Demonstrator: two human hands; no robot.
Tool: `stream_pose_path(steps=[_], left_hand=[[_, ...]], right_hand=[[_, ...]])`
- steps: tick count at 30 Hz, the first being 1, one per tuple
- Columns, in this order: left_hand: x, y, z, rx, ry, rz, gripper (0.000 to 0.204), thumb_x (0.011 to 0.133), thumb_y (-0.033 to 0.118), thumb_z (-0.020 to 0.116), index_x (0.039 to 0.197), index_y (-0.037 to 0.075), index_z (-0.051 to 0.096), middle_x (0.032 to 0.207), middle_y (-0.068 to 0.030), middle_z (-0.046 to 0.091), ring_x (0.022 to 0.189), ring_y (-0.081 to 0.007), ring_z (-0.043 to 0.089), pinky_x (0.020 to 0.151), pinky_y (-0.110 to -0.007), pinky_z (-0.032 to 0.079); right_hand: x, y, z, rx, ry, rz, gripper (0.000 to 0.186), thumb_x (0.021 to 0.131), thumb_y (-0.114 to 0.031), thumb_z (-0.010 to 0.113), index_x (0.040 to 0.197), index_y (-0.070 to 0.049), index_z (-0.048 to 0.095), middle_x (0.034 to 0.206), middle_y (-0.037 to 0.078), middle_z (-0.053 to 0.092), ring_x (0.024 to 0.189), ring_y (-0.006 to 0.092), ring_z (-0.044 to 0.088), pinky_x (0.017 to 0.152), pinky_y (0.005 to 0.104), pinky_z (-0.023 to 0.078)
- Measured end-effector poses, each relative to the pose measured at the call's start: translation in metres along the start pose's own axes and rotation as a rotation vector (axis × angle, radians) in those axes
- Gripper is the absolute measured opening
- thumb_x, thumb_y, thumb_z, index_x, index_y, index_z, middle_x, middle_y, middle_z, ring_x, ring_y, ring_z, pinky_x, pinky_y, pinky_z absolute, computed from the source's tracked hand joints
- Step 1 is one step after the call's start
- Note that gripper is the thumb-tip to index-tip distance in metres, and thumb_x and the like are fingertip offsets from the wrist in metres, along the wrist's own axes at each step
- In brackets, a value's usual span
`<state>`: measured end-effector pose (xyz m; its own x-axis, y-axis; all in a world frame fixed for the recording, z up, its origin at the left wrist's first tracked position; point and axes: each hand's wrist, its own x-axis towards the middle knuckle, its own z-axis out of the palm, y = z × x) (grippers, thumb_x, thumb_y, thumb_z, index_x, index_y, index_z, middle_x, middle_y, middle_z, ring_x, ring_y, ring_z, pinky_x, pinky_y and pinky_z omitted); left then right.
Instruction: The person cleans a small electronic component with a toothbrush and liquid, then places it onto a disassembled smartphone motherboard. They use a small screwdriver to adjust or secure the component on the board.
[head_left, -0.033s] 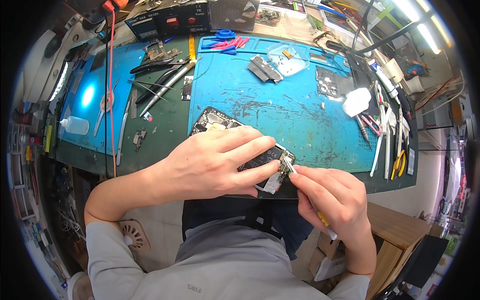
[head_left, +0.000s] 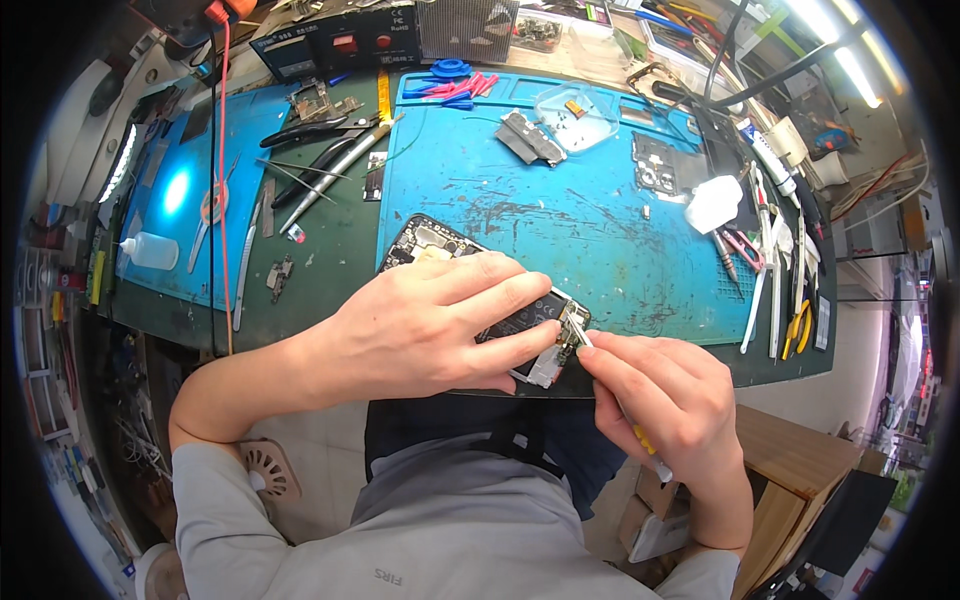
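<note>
An opened phone [head_left: 425, 236] lies aslant at the near edge of the blue mat, its inner parts and black battery [head_left: 513, 322] bared. My left hand [head_left: 440, 320] holds it, fingers stretched across the middle and thumb along the near side, hiding much of it. In my right hand [head_left: 665, 385] a thin silver tool [head_left: 580, 334] with a yellow patch near its back end is pinched. Its tip meets the small metal parts [head_left: 569, 340] at the phone's right end. Whether that tip is single or two-pronged is too small to tell.
The blue mat [head_left: 480, 190] bears a grey metal part [head_left: 530, 138] and a clear lidless dish [head_left: 590, 115]. Pliers and tweezers [head_left: 320, 185] lie left, near a small white bottle [head_left: 152, 253]. Several hand tools [head_left: 770, 260] and crumpled white tissue [head_left: 714, 204] stand at the right.
</note>
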<state>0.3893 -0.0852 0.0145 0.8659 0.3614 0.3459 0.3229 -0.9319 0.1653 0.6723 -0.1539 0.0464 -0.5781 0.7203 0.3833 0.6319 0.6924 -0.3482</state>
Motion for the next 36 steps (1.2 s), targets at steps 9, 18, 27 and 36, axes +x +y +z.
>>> stream_pose_path(steps=[9,18,27,36], left_hand=[[0.001,0.0,0.001,-0.005,0.008,0.003,0.063,0.08,0.047,0.087,0.135,0.02,0.073,0.143,-0.0111,0.068,0.122,-0.0276,0.073,0.09,-0.036,0.064],[0.003,0.003,-0.001,0.002,0.0,-0.026,0.075,0.077,0.051,0.086,0.145,0.023,0.071,0.142,-0.0088,0.066,0.121,-0.0253,0.07,0.089,-0.036,0.063],[0.011,0.01,-0.005,-0.203,-0.07,-0.199,0.091,0.079,0.056,0.086,0.15,0.004,0.064,0.143,-0.01,0.061,0.127,-0.0318,0.061,0.11,-0.046,0.051],[0.014,0.029,0.004,-0.228,0.099,-0.32,0.056,0.089,0.03,0.087,0.136,0.003,0.072,0.126,-0.0108,0.068,0.111,-0.0324,0.066,0.094,-0.045,0.055]], right_hand=[[-0.024,0.018,0.027,-0.081,0.103,-0.179,0.031,0.088,-0.004,0.083,0.118,0.001,0.081,0.123,0.016,0.08,0.099,0.0258,0.081,0.079,0.0349,0.066],[-0.034,0.022,0.016,0.18,0.204,-0.037,0.033,0.094,-0.013,0.087,0.122,0.002,0.077,0.11,0.019,0.081,0.091,0.0317,0.08,0.075,0.0379,0.065],[-0.03,0.041,-0.015,0.746,0.126,0.315,0.049,0.105,0.014,0.047,0.15,0.006,0.065,0.133,0.023,0.074,0.111,0.0274,0.079,0.088,0.0355,0.065],[-0.019,0.041,-0.039,1.344,-0.2,0.568,0.086,0.094,0.016,0.06,0.174,0.001,0.031,0.165,0.022,0.049,0.133,0.0294,0.069,0.095,0.0365,0.066]])
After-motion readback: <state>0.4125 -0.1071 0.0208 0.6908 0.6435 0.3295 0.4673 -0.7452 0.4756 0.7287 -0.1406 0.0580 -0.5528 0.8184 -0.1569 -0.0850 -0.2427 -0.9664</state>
